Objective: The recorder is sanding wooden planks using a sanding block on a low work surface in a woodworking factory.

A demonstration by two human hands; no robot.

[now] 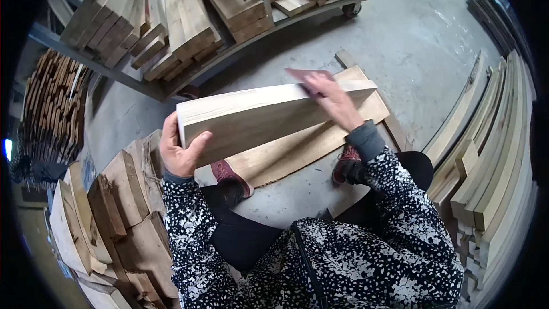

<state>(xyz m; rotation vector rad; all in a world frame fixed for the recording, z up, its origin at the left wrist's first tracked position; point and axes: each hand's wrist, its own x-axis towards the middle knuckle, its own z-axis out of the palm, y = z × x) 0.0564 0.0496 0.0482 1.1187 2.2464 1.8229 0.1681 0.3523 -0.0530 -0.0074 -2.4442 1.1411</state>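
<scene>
A thick, pale wooden board [257, 120] is held up on its long side in front of me, tilted with its narrow edge upward. My left hand [182, 147] grips its left end, thumb on the near face and fingers round the end. Toward the right end, my right hand [331, 98] presses a reddish-brown sheet of sandpaper [304, 75] against the top edge; hand and sheet are slightly blurred. Part of the sheet is hidden under the fingers. Below the board, a flat wooden panel [269, 163] lies low near my shoes.
A wheeled metal rack [229, 51] loaded with planks stands ahead. Long boards [486, 194] are stacked close on my right. Rough offcuts [123, 194] fill the left side, with a pile of thin strips [54, 106] behind them. Grey concrete floor [412, 40] shows beyond.
</scene>
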